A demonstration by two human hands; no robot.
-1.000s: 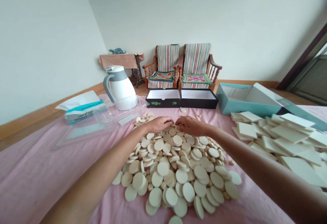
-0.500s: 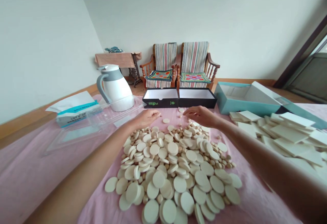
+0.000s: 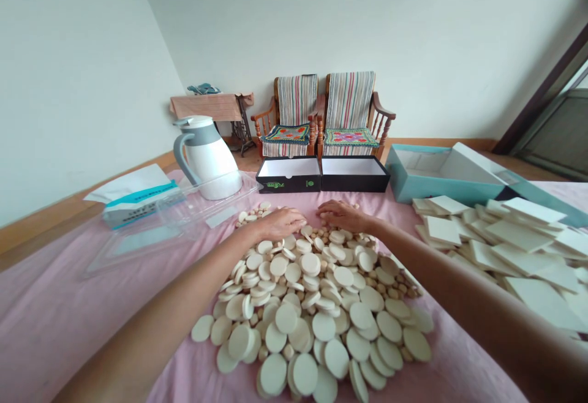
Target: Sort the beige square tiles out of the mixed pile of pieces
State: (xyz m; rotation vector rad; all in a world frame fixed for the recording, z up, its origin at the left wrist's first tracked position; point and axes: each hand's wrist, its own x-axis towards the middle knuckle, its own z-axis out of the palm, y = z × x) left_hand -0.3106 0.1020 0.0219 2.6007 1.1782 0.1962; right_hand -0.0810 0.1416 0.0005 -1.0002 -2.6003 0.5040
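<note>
While my left hand [image 3: 278, 223] and right hand [image 3: 342, 215] lie palm-down on the far edge of the heap, a narrow gap separates them. Fingers are open and point inward, clamped on nothing I can see, though the palms hide whatever is directly beneath.

The heap of cream discs [image 3: 298, 311] sits in front of me on a pink cloth [image 3: 78, 323]. Large discs overlap and lean on my side, while small rounds [image 3: 250, 214] gather beyond my left hand.

Handling: light, flat palms seem better here than pinching. The pieces lie loose, rim over rim, and could slide easily, so low fingers and gentle pressure should limit skidding.

Material: matte, faintly porous surfaces with soft edges. Could be wood or dense foam; I cannot settle which from this view. Shapes are plain rounds, some thick enough to stand on edge.

To the right lies a loose drift of cream square tiles [image 3: 519, 250]. Ahead stand two white-lined black boxes [image 3: 321, 175] and a teal box [image 3: 436, 173]. To the left are a clear plastic tray [image 3: 206, 207], a tissue packet [image 3: 138, 206] and a white jug [image 3: 206, 161].
</note>
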